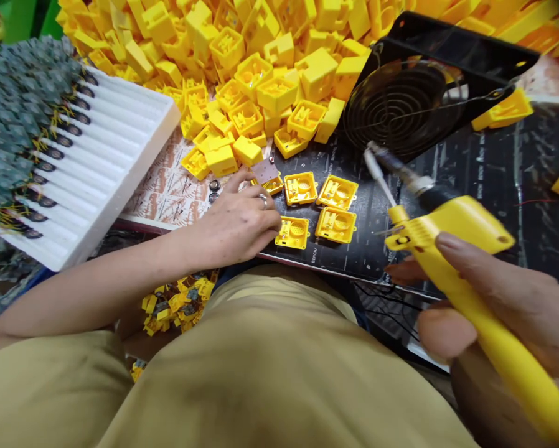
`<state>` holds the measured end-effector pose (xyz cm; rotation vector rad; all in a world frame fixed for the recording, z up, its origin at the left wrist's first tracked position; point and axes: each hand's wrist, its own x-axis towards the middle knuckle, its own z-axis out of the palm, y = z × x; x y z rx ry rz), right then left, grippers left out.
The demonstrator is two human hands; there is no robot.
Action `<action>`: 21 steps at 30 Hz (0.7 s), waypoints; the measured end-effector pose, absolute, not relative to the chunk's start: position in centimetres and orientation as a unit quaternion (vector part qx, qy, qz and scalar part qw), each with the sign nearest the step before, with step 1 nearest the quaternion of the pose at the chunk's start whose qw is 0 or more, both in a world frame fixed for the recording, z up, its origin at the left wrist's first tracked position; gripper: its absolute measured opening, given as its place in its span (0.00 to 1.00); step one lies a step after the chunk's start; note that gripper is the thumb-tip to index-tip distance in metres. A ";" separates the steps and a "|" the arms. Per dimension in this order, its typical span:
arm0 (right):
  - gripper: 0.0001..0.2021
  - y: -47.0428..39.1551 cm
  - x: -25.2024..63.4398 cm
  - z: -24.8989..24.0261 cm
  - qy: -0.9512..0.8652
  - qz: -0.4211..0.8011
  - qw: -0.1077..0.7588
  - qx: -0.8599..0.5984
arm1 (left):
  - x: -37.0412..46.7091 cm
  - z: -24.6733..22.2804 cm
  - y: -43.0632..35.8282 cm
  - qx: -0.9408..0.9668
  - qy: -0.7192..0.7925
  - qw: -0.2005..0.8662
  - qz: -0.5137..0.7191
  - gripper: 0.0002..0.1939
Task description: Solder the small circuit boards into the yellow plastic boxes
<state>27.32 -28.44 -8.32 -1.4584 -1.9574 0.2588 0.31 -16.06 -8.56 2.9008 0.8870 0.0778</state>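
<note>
My right hand (498, 292) grips a yellow soldering gun (452, 264), its metal tip and white feed tube pointing up and left over the black board. My left hand (242, 218) is palm down with fingers bent at the left edge of an open yellow plastic case (292, 233). The fingertips are hidden, and I cannot tell what they hold. Beside that case lie more open cases, one at the right (336, 225) and others behind (300, 188). A small greyish plate (264, 170) lies on the case just past my left fingers. Two small round parts (214, 185) lie left of the hand.
A large heap of yellow cases (261, 56) fills the back. A black fan (401, 99) leans at the back right. On the left, a white foam tray (121, 118) bears wired grey boards and round black parts. More yellow pieces (181, 305) lie below the table edge.
</note>
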 end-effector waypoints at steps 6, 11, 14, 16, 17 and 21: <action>0.22 -27.1 29.3 -10.8 -0.793 -0.023 0.290 -0.535 | -1.3 -8.6 -15.7 0.932 0.340 0.006 0.127 0.13; 0.15 -24.1 29.1 -13.3 -0.835 -0.047 0.310 -0.452 | 3.0 -10.9 -16.9 0.958 0.274 -0.019 0.083 0.43; 0.17 -21.8 28.5 -13.7 -0.867 -0.023 0.286 -0.407 | 4.3 -12.0 -16.1 0.959 0.280 -0.012 0.039 0.51; 0.24 -20.4 28.3 -13.8 -0.882 -0.020 0.267 -0.389 | 3.7 -12.3 -15.1 0.962 0.270 -0.017 0.033 0.46; 0.26 -19.9 28.1 -13.9 -0.888 -0.021 0.259 -0.380 | 3.1 -12.4 -14.5 0.965 0.259 -0.023 0.036 0.42; 0.25 -18.0 26.6 -14.0 -0.908 -0.039 0.243 -0.338 | 0.4 -12.5 -13.6 0.972 0.224 -0.047 0.057 0.32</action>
